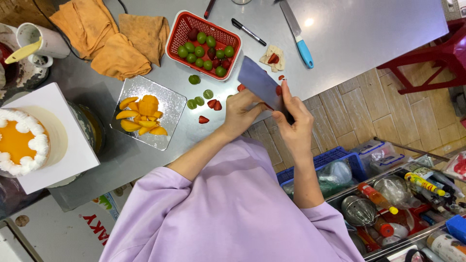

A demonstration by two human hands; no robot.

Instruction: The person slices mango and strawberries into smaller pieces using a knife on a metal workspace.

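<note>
My right hand [293,123] grips a wide steel cleaver [257,80], blade tilted up over the table edge, index finger lying along its side. A strawberry bit [278,90] sticks to the blade. My left hand [240,112] is curled against the blade's lower edge, pinching a small red strawberry piece [267,106] between the two hands. Cut strawberry pieces [213,104] and halved green fruits [195,102] lie on the steel table [340,24] just left of my hands. A red basket [180,30] of green and dark fruits stands beyond them.
A glass plate [171,103] holds mango slices [141,115]. A cream-topped cake [19,140] sits on a white board at left. Orange cloths [116,36], a black marker [248,32] and a blue-handled knife [305,51] lie farther back. Bottles fill a tray [412,194] at lower right.
</note>
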